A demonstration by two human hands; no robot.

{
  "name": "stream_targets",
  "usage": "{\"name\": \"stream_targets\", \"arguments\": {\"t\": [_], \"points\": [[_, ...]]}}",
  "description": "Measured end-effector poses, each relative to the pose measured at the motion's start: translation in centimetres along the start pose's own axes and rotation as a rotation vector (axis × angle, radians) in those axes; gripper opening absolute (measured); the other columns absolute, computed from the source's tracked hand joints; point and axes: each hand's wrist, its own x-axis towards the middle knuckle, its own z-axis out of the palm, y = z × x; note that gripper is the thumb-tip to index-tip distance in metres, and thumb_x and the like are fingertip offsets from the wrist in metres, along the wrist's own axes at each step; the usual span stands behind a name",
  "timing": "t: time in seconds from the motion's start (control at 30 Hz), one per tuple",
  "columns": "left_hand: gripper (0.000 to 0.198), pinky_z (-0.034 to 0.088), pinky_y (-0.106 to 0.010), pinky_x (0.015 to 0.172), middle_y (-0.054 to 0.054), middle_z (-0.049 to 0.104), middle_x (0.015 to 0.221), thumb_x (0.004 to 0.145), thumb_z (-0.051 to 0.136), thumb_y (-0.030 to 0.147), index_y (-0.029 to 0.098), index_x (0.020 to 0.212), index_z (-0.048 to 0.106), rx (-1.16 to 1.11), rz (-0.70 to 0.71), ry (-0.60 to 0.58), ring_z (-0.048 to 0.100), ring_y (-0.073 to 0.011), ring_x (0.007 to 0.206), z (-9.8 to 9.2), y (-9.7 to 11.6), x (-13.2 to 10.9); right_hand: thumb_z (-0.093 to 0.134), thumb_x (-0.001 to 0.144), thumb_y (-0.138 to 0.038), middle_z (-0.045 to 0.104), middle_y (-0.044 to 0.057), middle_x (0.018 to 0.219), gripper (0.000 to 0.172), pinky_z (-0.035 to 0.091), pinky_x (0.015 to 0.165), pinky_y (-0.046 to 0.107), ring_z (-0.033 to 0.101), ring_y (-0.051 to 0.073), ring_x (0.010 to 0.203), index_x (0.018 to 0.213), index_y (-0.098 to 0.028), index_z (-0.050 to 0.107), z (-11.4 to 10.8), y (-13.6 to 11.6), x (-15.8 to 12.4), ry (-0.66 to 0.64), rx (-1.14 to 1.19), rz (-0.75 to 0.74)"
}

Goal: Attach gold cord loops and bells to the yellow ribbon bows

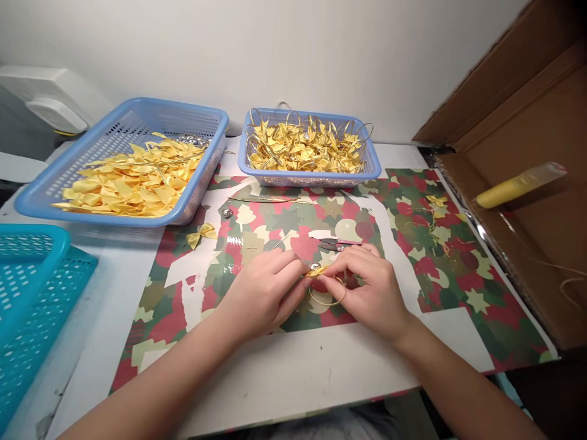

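Note:
Both hands meet over the middle of the patterned sheet, pinching a small yellow bow [316, 272] from its two sides. My left hand [270, 287] has its fingertips closed on the bow's left end. On the right end, thumb and finger of my right hand [367, 284] are pressed together. A round silver bell [314, 266] shows at the bow's upper edge. From the bow a loop of gold cord [326, 304] hangs toward me. Dark-bladed scissors [337, 243] lie just beyond my right hand, partly covered by it. Another yellow bow [202, 235] rests on the sheet to the left.
A blue basket [103, 220] of yellow bows and bells stands back left; a second blue basket [316, 177] with corded bows stands behind the sheet. A teal basket [36, 235] is at far left. A cardboard box [536, 122] with a yellow tube [509, 190] borders the right.

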Motion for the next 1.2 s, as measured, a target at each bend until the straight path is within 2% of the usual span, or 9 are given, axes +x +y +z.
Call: {"name": "stream_targets", "arguments": {"t": [0.13, 0.27, 0.47, 0.63, 0.83, 1.03, 1.2], "points": [[0.02, 0.035, -0.028, 0.053, -0.001, 0.057, 0.067, 0.094, 0.045, 0.016, 0.017, 0.077, 0.056, 0.109, 0.061, -0.017, 0.045, -0.0152, 0.059, 0.3, -0.3, -0.1, 0.069, 0.077, -0.01, 0.058, -0.006, 0.059, 0.019, 0.035, 0.069, 0.03, 0.051, 0.01, 0.055, 0.066, -0.019, 0.056, 0.2, 0.0, -0.2, -0.047, 0.037, 0.097], [0.02, 0.034, -0.027, 0.054, -0.001, 0.057, 0.067, 0.094, 0.046, 0.015, 0.017, 0.078, 0.058, 0.156, 0.102, 0.032, 0.042, -0.0151, 0.059, 0.5, -0.5, -0.3, 0.066, 0.08, -0.015, 0.06, -0.005, 0.065, 0.014, 0.034, 0.071, 0.031, 0.052, 0.011, 0.06, 0.072, -0.019, 0.055, 0.0, 0.2, -0.4, -0.194, 0.04, 0.168], [0.024, 0.032, -0.028, 0.055, -0.002, 0.058, 0.067, 0.096, 0.044, 0.017, 0.016, 0.077, 0.059, 0.23, 0.146, 0.041, 0.041, -0.0157, 0.059, 0.5, -0.7, -0.2, 0.054, 0.089, -0.021, 0.06, -0.002, 0.072, 0.007, 0.026, 0.076, 0.034, 0.051, 0.014, 0.07, 0.083, -0.019, 0.056, -0.1, 0.4, -0.4, -0.291, -0.143, 0.026], [0.028, 0.031, -0.029, 0.056, -0.001, 0.06, 0.068, 0.097, 0.041, 0.016, 0.017, 0.076, 0.06, 0.29, 0.164, 0.0, 0.044, -0.0162, 0.061, 0.4, -0.7, 0.0, 0.045, 0.088, -0.019, 0.052, -0.003, 0.064, 0.015, 0.023, 0.07, 0.032, 0.041, 0.013, 0.061, 0.073, -0.018, 0.05, 0.0, 0.7, -0.4, -0.33, -0.231, -0.095], [0.028, 0.031, -0.029, 0.056, -0.001, 0.061, 0.069, 0.098, 0.039, 0.015, 0.017, 0.08, 0.061, 0.276, 0.163, -0.005, 0.044, -0.0162, 0.062, 0.3, -0.7, -0.1, 0.044, 0.081, -0.015, 0.04, -0.005, 0.055, 0.019, 0.022, 0.067, 0.031, 0.032, 0.012, 0.056, 0.062, -0.018, 0.039, 0.4, 1.1, -0.4, -0.295, -0.219, -0.147], [0.023, 0.031, -0.029, 0.058, -0.001, 0.063, 0.073, 0.096, 0.042, 0.013, 0.018, 0.082, 0.06, 0.272, 0.187, -0.02, 0.046, -0.0155, 0.064, 0.3, -0.8, -0.3, 0.048, 0.078, -0.018, 0.043, -0.005, 0.056, 0.017, 0.024, 0.07, 0.031, 0.035, 0.011, 0.056, 0.063, -0.018, 0.041, 0.4, 1.1, -0.2, -0.222, -0.187, -0.158], [0.023, 0.035, -0.029, 0.062, -0.001, 0.062, 0.074, 0.095, 0.042, 0.012, 0.018, 0.08, 0.059, 0.28, 0.258, -0.081, 0.046, -0.0154, 0.066, 0.3, -0.9, -0.2, 0.048, 0.077, -0.017, 0.047, -0.005, 0.058, 0.01, 0.026, 0.072, 0.031, 0.036, 0.011, 0.058, 0.067, -0.018, 0.046, 0.5, 1.2, -0.1, -0.269, -0.247, -0.181]]}}
